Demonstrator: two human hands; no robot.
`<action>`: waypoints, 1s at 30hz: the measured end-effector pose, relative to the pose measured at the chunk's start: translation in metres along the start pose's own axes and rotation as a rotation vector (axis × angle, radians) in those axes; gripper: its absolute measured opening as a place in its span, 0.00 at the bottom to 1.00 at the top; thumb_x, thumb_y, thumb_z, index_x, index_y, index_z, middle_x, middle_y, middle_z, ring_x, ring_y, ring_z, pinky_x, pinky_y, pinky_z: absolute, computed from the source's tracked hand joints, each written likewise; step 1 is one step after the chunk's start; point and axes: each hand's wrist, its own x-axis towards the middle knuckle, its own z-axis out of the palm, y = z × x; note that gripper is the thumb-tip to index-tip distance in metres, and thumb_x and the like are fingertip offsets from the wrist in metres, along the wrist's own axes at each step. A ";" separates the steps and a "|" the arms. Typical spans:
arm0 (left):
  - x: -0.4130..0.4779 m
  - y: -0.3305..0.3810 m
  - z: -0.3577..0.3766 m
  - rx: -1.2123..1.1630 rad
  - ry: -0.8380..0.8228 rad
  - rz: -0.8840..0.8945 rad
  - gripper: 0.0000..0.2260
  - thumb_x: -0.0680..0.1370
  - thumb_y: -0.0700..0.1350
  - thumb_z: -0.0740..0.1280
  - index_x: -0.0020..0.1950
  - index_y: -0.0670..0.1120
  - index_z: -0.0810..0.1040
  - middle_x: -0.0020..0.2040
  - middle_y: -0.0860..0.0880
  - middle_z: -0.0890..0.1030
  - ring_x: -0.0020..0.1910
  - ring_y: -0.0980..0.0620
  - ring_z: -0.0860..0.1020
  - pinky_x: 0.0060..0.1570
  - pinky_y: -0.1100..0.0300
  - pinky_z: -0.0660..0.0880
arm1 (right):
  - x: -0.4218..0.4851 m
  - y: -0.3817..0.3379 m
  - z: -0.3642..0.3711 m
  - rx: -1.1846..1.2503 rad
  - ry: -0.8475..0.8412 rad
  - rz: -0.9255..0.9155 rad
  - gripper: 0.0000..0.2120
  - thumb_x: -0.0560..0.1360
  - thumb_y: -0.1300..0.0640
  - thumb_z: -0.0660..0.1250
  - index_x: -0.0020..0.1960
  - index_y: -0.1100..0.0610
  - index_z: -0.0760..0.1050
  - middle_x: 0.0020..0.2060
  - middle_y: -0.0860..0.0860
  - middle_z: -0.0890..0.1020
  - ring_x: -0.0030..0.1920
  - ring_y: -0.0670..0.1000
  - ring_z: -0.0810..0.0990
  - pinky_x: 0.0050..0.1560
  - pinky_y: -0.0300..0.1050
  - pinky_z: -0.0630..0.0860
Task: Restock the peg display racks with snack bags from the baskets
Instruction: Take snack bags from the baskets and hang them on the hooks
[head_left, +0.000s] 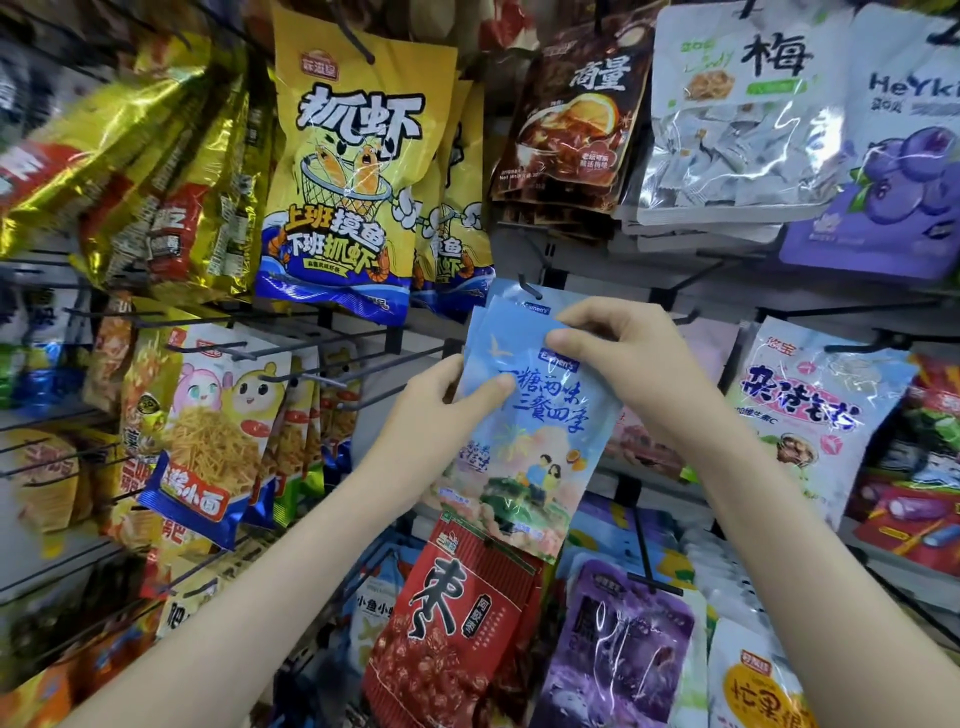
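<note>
The light blue snack bag (535, 436) was glossy, with dark blue handwritten lettering and a small drawn couple on a green hill. It was held up in front of the rack, tilted slightly. The left hand (441, 400) pinched its left edge, thumb on the front. The right hand (623, 348) gripped its upper right part with curled fingers. A second blue bag's top (511, 306) showed behind it, just under the hooked tip of a peg (529, 289); whether it hung there was unclear. Dark pegs (384, 366) jutted out beside the left hand. A yellow shrimp bag (353, 171) hung close above, and a red bag (447, 623) overlapped the blue bag's bottom edge.
</note>
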 end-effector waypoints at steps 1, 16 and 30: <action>0.001 0.001 0.001 -0.015 0.001 0.006 0.07 0.79 0.50 0.66 0.56 0.53 0.79 0.51 0.52 0.84 0.51 0.51 0.82 0.56 0.43 0.77 | 0.000 -0.001 0.002 -0.015 0.002 -0.009 0.04 0.73 0.56 0.72 0.42 0.57 0.80 0.38 0.52 0.83 0.39 0.46 0.79 0.44 0.46 0.76; 0.018 0.009 0.013 0.014 0.134 0.145 0.04 0.80 0.45 0.64 0.54 0.48 0.75 0.49 0.52 0.83 0.47 0.51 0.82 0.50 0.42 0.78 | 0.013 0.003 -0.004 0.152 -0.014 0.043 0.06 0.76 0.59 0.68 0.41 0.57 0.79 0.33 0.47 0.82 0.33 0.43 0.81 0.34 0.37 0.75; 0.068 -0.013 0.014 0.743 0.427 0.544 0.23 0.80 0.45 0.56 0.76 0.44 0.63 0.70 0.33 0.64 0.66 0.39 0.64 0.62 0.48 0.67 | 0.057 -0.012 0.022 0.025 0.162 -0.058 0.01 0.75 0.56 0.69 0.45 0.51 0.79 0.41 0.43 0.81 0.49 0.50 0.81 0.54 0.57 0.77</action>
